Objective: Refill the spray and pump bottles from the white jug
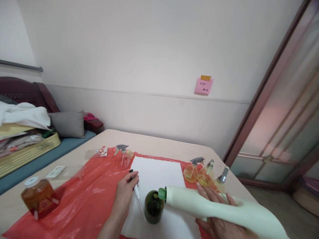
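Filling the upper half of the frame, a pale wall (124,49) rises behind a desk (147,139) that spreads across the lower half. A red plastic sheet (82,192) covers much of the desk from lower left to centre, and a white paper (159,171) lies over it at lower centre. At lower right, a long pale green jug (184,199) lies tilted on its side in the air, its mouth pointing left; the right hand (218,225) has its fingers wrapped around the jug's handle. The left hand (126,187), at lower centre, has its fingers clamped on the dark upper end of a dropper. An amber bottle (40,197) with a white lid stands at lower left. The dark green bottle (154,209) sits upright on the paper at bottom centre; whether the jug's mouth touches it, I cannot tell. Spray bottles (191,172) cluster right of the paper. The dropper (137,192) slants downward, its tip just left of the dark green bottle.
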